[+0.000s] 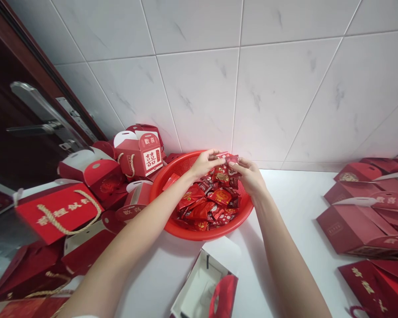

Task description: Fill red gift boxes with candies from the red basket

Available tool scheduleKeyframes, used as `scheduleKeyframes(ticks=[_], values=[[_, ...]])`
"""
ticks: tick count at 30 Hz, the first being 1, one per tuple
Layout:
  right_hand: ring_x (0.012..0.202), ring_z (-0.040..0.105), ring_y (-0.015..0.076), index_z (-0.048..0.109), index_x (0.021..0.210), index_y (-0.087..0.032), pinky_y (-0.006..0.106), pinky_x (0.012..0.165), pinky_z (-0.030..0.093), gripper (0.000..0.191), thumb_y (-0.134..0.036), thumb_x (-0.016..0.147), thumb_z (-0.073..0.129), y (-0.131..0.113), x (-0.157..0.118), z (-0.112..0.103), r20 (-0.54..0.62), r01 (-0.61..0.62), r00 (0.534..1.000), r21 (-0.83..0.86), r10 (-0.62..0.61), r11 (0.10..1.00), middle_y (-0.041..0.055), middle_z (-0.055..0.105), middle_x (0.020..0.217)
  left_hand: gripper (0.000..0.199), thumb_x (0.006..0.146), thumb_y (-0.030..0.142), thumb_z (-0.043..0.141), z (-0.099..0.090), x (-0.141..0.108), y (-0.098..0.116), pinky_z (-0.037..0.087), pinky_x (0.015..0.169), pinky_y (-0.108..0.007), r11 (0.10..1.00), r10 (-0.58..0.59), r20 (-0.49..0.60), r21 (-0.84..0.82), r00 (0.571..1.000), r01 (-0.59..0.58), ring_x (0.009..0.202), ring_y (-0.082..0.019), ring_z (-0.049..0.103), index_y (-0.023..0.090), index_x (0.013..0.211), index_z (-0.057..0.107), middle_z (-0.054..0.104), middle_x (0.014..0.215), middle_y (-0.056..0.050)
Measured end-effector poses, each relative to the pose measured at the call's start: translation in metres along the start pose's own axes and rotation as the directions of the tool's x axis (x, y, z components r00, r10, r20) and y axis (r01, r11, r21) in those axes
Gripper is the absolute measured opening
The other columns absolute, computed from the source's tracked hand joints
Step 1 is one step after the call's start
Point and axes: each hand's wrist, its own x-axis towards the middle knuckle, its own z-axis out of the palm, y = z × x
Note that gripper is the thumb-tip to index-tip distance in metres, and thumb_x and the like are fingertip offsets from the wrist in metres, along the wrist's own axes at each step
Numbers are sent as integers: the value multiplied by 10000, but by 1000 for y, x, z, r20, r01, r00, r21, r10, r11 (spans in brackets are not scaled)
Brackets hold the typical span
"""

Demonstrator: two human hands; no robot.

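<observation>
A red plastic basket (pixel 172 232) stands against the tiled wall, filled with small candies (pixel 200 210) in red wrappers. Over its back part, my left hand (pixel 206 164) is closed on a red candy packet (pixel 223 155). Close beside it, my right hand (pixel 250 176) pinches a dark red candy packet (pixel 234 164) between thumb and fingers. The two packets overlap, so where one ends is hard to see. In front of the basket lies an open box (pixel 195 287), white inside, with a red flap at its right side.
Red gift boxes, several with rope handles (pixel 69 216), are piled at the left beside a dark door with a metal handle (pixel 46 128). More red boxes (pixel 358 227) line the right side of the white table (pixel 295 212). The tiled wall (pixel 199 88) rises behind.
</observation>
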Motion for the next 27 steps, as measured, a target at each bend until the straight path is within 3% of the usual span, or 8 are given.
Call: scheduleKeyframes(ticks=[5,11,15,18,21,24,27], values=[[687,677,178,748,803,-216,317,671,558,254,-351,615,852,1,1,-1,-62,-7,998,4,7,1000,17,761,779,434,616,422,898,-1,0,2,513,861,-383,999,-23,123,38,992,18,855,-217,690,116,883,744,763,857,-59],[777,686,186,737,803,-220,309,694,548,241,-331,618,844,2,3,-2,-66,0,998,40,2,999,10,759,839,468,572,464,920,-2,0,2,523,835,-368,998,23,83,54,996,-28,834,-218,700,125,854,760,769,825,-52],[756,694,194,740,849,-215,329,705,548,280,-330,616,845,0,0,0,-35,-18,999,12,18,1000,19,763,850,439,566,417,925,-2,-1,3,514,796,-352,999,-13,103,51,995,8,786,-196,684,119,826,735,761,819,-51],[744,695,195,727,861,-207,341,730,547,287,-326,628,843,-1,-3,1,-11,-8,1000,-31,8,999,27,759,835,455,561,337,924,-4,-1,4,507,824,-344,999,-41,124,32,991,38,842,-193,687,128,908,718,762,911,-60],[671,651,166,664,780,-214,316,669,531,262,-320,613,836,0,-2,1,-106,39,994,-16,-40,999,-6,717,750,510,586,303,892,-7,-2,5,508,789,-318,992,-129,153,27,980,126,838,-187,698,157,1028,684,755,943,-54],[615,587,136,607,732,-223,282,601,497,280,-298,569,822,1,3,0,-214,68,975,45,-57,997,-40,661,692,393,616,352,853,-9,-5,2,470,660,-274,946,-251,212,263,944,192,701,-172,673,175,929,697,740,811,-20],[654,583,143,609,723,-226,270,591,482,254,-286,555,790,0,5,0,-258,87,964,94,-60,992,-38,654,702,307,544,390,887,-8,-10,-6,403,573,-262,750,-425,287,642,858,156,590,-166,603,195,691,703,693,646,11]])
